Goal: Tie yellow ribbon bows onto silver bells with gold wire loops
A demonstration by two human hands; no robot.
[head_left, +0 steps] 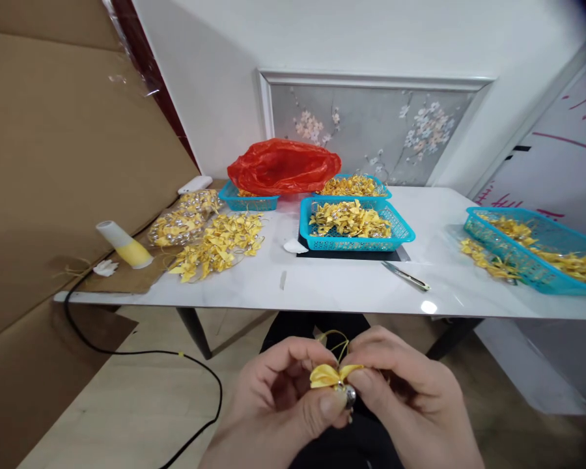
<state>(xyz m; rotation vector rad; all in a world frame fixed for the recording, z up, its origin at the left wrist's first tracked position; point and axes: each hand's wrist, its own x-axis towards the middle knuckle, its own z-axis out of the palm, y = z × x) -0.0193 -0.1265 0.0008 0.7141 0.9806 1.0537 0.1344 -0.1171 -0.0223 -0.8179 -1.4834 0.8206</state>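
Observation:
Between my two hands, over my lap in front of the table, is a yellow ribbon bow (325,376) with a small silver bell (350,396) below it. A thin yellow cord loop (340,339) rises from the bow. My left hand (286,397) pinches the bow and bell between thumb and fingers. The bow's right side is pinched by my right hand (403,391). Its inner fingertips are partly hidden behind the bow. More yellow bows with bells lie in a loose pile (219,244) on the table.
The white table (244,293) holds a blue basket (356,244) of bows at centre, another blue basket (532,267) at right, and a red plastic bag (283,166) behind. A utility knife (406,276) lies near the front edge. A black cable (215,391) runs down at left.

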